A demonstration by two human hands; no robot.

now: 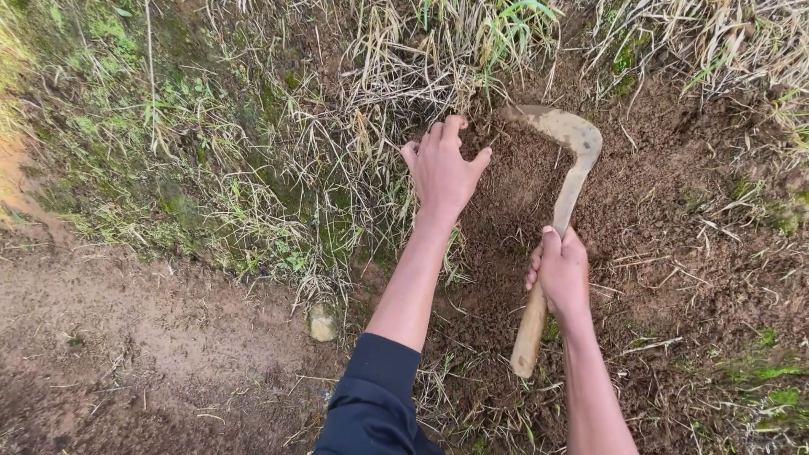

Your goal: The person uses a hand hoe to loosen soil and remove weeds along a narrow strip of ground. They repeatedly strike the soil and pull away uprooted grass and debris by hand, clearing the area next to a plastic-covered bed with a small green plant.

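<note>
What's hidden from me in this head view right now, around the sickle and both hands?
- Left hand: fingertips buried in dry grass; what they grip is unseen.
- Sickle: blade tip sunk in loose soil; handle middle covered by right hand.
- Both arms cut off by the bottom edge.

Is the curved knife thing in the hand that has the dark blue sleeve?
No, the right hand, bare-armed, grips the sickle by its wooden handle, while the sleeved left hand reaches into the dry grass.
</note>
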